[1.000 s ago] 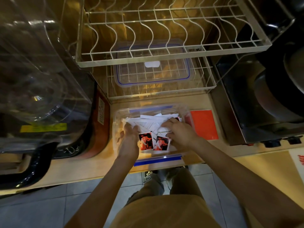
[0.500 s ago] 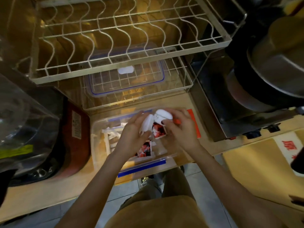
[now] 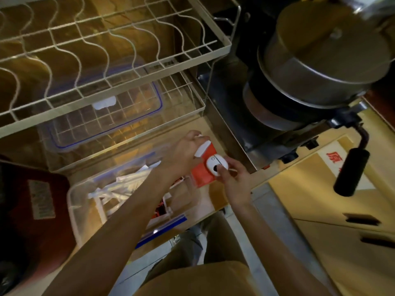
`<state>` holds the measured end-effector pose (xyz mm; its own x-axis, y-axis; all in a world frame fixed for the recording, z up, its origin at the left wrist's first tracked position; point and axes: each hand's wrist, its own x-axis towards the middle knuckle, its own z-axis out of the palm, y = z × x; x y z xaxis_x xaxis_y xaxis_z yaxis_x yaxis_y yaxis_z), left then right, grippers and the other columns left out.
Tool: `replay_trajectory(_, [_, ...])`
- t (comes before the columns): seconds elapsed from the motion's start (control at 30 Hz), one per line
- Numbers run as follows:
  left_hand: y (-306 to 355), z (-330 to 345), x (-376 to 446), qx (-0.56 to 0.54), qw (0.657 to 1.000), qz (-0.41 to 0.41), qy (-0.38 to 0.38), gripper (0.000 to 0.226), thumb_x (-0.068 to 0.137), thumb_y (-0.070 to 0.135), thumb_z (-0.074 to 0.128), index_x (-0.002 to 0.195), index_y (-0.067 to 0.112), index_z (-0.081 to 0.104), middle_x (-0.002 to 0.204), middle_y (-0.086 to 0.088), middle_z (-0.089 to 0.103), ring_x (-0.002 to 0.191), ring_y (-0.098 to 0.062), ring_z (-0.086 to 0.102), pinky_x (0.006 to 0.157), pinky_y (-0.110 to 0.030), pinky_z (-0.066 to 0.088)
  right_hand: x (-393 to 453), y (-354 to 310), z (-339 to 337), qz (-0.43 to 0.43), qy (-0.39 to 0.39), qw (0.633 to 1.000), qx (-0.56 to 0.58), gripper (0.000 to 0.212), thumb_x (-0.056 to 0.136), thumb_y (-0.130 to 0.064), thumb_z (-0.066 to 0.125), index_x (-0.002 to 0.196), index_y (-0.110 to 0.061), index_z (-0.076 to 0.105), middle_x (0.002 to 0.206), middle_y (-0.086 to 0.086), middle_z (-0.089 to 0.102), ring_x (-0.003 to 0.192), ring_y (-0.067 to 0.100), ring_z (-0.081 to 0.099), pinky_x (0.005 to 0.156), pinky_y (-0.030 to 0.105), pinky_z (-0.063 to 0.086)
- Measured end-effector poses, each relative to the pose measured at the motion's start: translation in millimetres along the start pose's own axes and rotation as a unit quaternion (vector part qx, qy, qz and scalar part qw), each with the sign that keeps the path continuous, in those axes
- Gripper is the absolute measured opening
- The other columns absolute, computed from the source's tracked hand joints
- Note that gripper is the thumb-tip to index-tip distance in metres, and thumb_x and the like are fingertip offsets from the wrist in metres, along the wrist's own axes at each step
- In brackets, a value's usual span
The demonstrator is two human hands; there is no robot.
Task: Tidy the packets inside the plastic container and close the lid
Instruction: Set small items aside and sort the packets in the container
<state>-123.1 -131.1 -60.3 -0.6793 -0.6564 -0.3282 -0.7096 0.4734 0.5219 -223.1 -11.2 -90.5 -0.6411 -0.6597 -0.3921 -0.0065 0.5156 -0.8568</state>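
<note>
I see the clear plastic container (image 3: 81, 201) open on the wooden counter (image 3: 215, 195), white packets (image 3: 128, 184) piled inside, a few red ones near the front edge. L hand (image 3: 183, 152) grips a small white packet (image 3: 202, 148) above the container's right end. R hand (image 3: 233, 180) pinches a round white packet w/ a dark spot (image 3: 214, 165) over the orange card (image 3: 203, 174). Lid (image 3: 102, 116) sits on the wire rack (image 3: 119, 82) behind, apart from the container.

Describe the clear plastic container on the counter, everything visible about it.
The clear plastic container is a rectangular, see-through tub with blue clips at its near and far edges. It sits lidless on the wooden counter below the wire rack, holding a jumble of white packets. The left forearm crosses above it.
</note>
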Motion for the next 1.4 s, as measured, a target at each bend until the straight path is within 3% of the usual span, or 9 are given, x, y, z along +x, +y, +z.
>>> replay_trajectory(0.07, [0.0, -0.7, 1.3, 0.004, 1.000, -0.004, -0.019, 0.057, 0.086, 0.018, 0.059, 0.138, 0.022, 0.038, 0.150, -0.005, 0.028, 0.130, -0.027, 0.040, 0.103, -0.035, 0.037, 0.2, 0.9, -1.4, -0.034, -0.025, 0.998, -0.052, 0.031, 0.091, -0.018, 0.056, 0.122, -0.014, 0.056, 0.118, 0.000, 0.050, 0.090, 0.000, 0.050, 0.075, 0.006, 0.047])
replay_trajectory(0.13, [-0.3, -0.1, 1.9, 0.000, 1.000, 0.003, -0.020, 0.056, 0.085, 0.020, 0.060, 0.137, 0.021, 0.040, 0.147, -0.007, 0.034, 0.127, -0.028, 0.044, 0.103, -0.037, 0.039, 1.4, 2.1, -1.3, -0.062, -0.035, 0.994, -0.086, 0.031, 0.091, -0.017, 0.056, 0.122, -0.014, 0.057, 0.111, -0.002, 0.047, 0.084, -0.004, 0.048, 0.067, -0.003, 0.042])
replay_trajectory(0.4, [-4.1, 0.9, 0.0, -0.005, 0.999, 0.027, -0.024, 0.057, 0.082, 0.025, 0.063, 0.135, 0.016, 0.044, 0.148, -0.010, 0.037, 0.131, -0.027, 0.043, 0.106, -0.039, 0.039, 7.8, 8.9, 0.9, -0.115, -0.054, 0.969, -0.213, 0.035, 0.094, -0.024, 0.051, 0.128, -0.015, 0.053, 0.123, 0.007, 0.052, 0.114, 0.019, 0.045, 0.099, 0.033, 0.042])
replay_trajectory(0.6, [-16.7, -3.0, -22.2, -0.102, 0.991, 0.015, 0.090, 0.051, 0.072, 0.031, 0.065, 0.121, 0.017, 0.061, 0.126, -0.007, 0.062, 0.115, -0.021, 0.057, 0.097, -0.031, 0.046, 13.5, 1.3, -1.1, -0.126, -0.061, 0.941, -0.309, 0.042, 0.096, -0.036, 0.040, 0.133, -0.019, 0.050, 0.130, 0.004, 0.051, 0.121, 0.021, 0.038, 0.090, 0.022, 0.027])
replay_trajectory(0.77, [-37.5, -4.6, -53.9, -0.143, 0.977, -0.030, 0.157, 0.021, 0.081, 0.003, 0.065, 0.098, 0.011, 0.074, 0.103, -0.005, 0.074, 0.082, 0.001, 0.062, 0.069, 0.004, 0.038, 1.1, -31.6, 4.8, -0.188, -0.061, 0.940, -0.276, 0.032, 0.097, -0.027, 0.043, 0.126, -0.018, 0.054, 0.129, 0.001, 0.050, 0.120, 0.015, 0.038, 0.089, 0.020, 0.028])
replay_trajectory(0.93, [-57.2, 0.9, -83.7, -0.183, 0.961, -0.117, 0.171, 0.019, 0.083, 0.005, 0.063, 0.100, 0.007, 0.072, 0.107, -0.007, 0.072, 0.092, -0.014, 0.064, 0.069, -0.011, 0.042, -18.9, -58.1, 34.5, -0.271, -0.152, 0.942, -0.127, 0.027, 0.095, -0.020, 0.042, 0.104, -0.008, 0.064, 0.099, -0.001, 0.060, 0.091, 0.015, 0.058, 0.080, 0.030, 0.048])
replay_trajectory(1.07, [-69.7, 14.0, -108.5, -0.167, 0.951, -0.180, 0.190, 0.019, 0.083, 0.012, 0.065, 0.101, 0.010, 0.070, 0.107, -0.007, 0.072, 0.085, -0.010, 0.061, 0.068, -0.012, 0.044, -26.0, -48.2, 69.9, -0.307, -0.244, 0.898, -0.199, 0.023, 0.096, -0.008, 0.044, 0.113, -0.006, 0.060, 0.115, 0.012, 0.062, 0.104, 0.021, 0.057, 0.091, 0.032, 0.045])
replay_trajectory(1.23, [-84.5, 39.6, -133.0, -0.051, 0.957, -0.254, 0.128, 0.040, 0.076, 0.018, 0.071, 0.115, 0.018, 0.063, 0.122, -0.006, 0.063, 0.110, -0.023, 0.058, 0.091, -0.034, 0.047, -12.9, -28.9, 106.9, -0.293, -0.340, 0.771, -0.452, 0.055, 0.090, -0.001, 0.048, 0.141, -0.013, 0.031, 0.145, 0.011, 0.032, 0.134, 0.030, 0.034, 0.109, 0.041, 0.030])
replay_trajectory(1.4, [-97.0, 46.8, -146.8, -0.026, 0.955, -0.275, 0.104, 0.043, 0.073, 0.019, 0.074, 0.114, 0.020, 0.062, 0.120, -0.005, 0.059, 0.111, -0.023, 0.055, 0.087, -0.037, 0.050, -8.8, -24.2, 117.0, -0.323, -0.291, 0.649, -0.624, 0.051, 0.091, -0.006, 0.050, 0.138, -0.002, 0.030, 0.147, 0.021, 0.027, 0.130, 0.038, 0.038, 0.100, 0.043, 0.042])
